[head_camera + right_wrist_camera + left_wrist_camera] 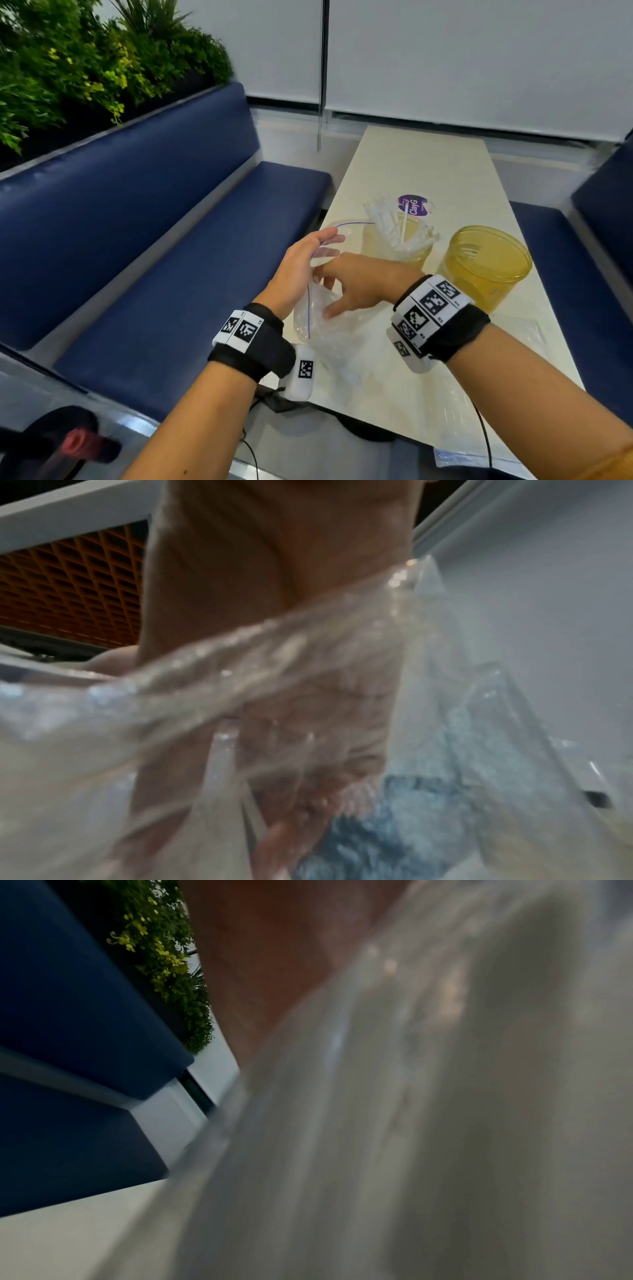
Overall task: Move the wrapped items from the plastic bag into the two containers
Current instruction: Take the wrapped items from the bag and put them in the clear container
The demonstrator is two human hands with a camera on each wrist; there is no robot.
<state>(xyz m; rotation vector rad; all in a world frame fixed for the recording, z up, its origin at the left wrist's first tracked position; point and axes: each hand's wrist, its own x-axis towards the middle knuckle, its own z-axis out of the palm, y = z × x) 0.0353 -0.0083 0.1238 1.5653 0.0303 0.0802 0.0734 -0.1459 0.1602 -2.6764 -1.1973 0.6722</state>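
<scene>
Left hand (301, 263) is pinching the rim of the clear, crinkled zip-top plastic bag (320, 329) on the pale table (428, 164). Right hand (356, 284) is reaching inside, grasp unclear. Best keeping the mouth wide, lifting wrapped items toward the amber containers (486, 263).

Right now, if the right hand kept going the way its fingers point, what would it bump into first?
Probably the inside of the clear plastic bag: the right hand is reaching into its mouth, toward the wall by the left hand. Depth is unclear.

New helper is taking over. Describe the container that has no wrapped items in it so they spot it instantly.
On the long cream table, two yellow see-through round containers stand side by side beyond the hands. Take the right-hand container, nearest the table's right edge. It looks empty, while its neighbour bristles with white wrapped items.
</scene>
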